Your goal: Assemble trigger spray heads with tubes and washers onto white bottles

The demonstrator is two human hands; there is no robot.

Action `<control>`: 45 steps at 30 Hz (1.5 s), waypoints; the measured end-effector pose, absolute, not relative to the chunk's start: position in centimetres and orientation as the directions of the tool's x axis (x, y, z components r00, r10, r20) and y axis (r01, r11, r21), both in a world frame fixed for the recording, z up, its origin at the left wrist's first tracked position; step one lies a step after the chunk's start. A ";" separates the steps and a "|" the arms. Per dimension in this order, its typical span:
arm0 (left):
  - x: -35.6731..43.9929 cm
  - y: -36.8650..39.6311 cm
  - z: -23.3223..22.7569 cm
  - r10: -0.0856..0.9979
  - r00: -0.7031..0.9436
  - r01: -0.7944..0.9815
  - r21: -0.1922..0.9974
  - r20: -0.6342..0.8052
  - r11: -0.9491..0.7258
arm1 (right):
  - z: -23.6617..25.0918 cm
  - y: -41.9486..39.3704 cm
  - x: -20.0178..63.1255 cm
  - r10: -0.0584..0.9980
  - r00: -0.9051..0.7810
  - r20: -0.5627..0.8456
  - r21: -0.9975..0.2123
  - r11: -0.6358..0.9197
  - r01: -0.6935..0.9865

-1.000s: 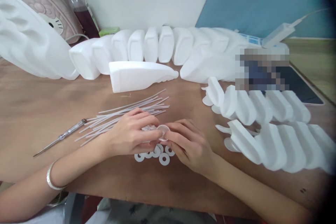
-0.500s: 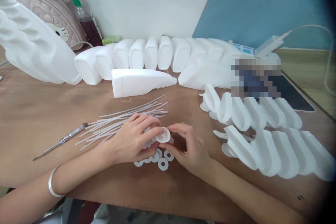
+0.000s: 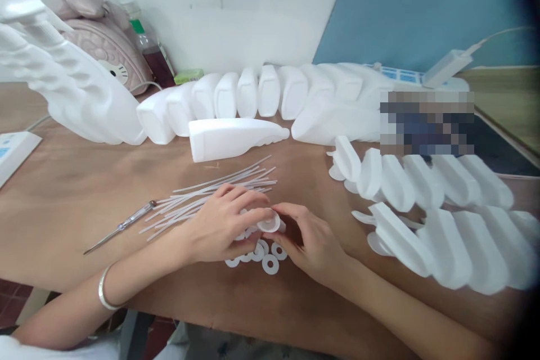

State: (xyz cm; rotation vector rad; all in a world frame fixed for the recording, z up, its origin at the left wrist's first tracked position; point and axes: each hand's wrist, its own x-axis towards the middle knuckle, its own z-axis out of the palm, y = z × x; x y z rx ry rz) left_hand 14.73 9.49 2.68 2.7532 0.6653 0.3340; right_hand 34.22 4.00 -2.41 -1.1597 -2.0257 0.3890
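Note:
My left hand (image 3: 230, 222) and my right hand (image 3: 310, 242) meet over the middle of the table. Between their fingertips is a small white plastic cap (image 3: 270, 222) with a round, dished top. The left fingers curl over its left side, while the right thumb and forefinger pinch it from the right. More small white parts lie under the left fingers, mostly hidden. Just below the hands lie several flat white ring washers (image 3: 270, 264). Thin white tubes (image 3: 172, 211) lie in a loose bundle behind the left hand.
A screwdriver (image 3: 122, 226) lies at left. White plastic bottles (image 3: 225, 95) line the back, with one bottle (image 3: 236, 138) lying in front. Two rows of curved white shells (image 3: 394, 183) occupy the right, near a phone or tablet (image 3: 506, 146). A pink bag (image 3: 112, 56) stands back left.
The whole view has shifted, so things sit slightly further right. Both hands stay around the white cap, whose top has tilted a little and is more covered by the left fingers.

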 end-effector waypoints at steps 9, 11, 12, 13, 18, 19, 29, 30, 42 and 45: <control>9.0 8.4 5.5 0.765 0.596 0.791 0.013 -0.242 -0.612 | -2.1 4.0 34.2 0.819 -0.327 0.471 -0.578 0.567 0.587; 8.3 7.9 5.4 0.825 0.523 0.839 -0.043 -0.214 -0.543 | -2.2 4.0 34.2 0.809 -0.331 0.486 -0.562 0.580 0.590; 8.0 7.8 5.3 0.847 0.499 0.855 -0.057 -0.183 -0.516 | -2.2 4.0 34.2 0.804 -0.333 0.492 -0.556 0.585 0.591; 7.8 7.7 5.3 0.863 0.479 0.867 -0.065 -0.162 -0.493 | -2.2 4.0 34.2 0.800 -0.335 0.498 -0.549 0.590 0.592; 7.6 8.0 5.4 0.872 0.428 0.881 -0.105 -0.235 -0.461 | -2.0 4.0 34.2 0.782 -0.344 0.520 -0.525 0.610 0.593; 7.6 8.0 5.5 0.872 0.430 0.878 -0.117 -0.234 -0.465 | -1.9 4.0 34.2 0.780 -0.346 0.521 -0.522 0.612 0.594; 7.6 8.5 6.4 0.855 0.470 0.842 -0.178 -0.218 -0.509 | -2.1 4.0 34.3 0.792 -0.359 0.495 -0.530 0.602 0.598; 7.5 8.5 6.2 0.851 0.474 0.836 -0.189 -0.227 -0.515 | -2.1 4.0 34.3 0.792 -0.359 0.494 -0.529 0.601 0.599; 7.0 8.2 6.9 0.862 0.438 0.853 -0.186 -0.254 -0.488 | -2.2 3.9 34.4 0.795 -0.360 0.489 -0.531 0.598 0.600; 5.6 8.4 7.8 0.884 0.426 0.892 -0.073 -0.193 -0.446 | -2.2 4.0 34.4 0.793 -0.364 0.489 -0.530 0.601 0.598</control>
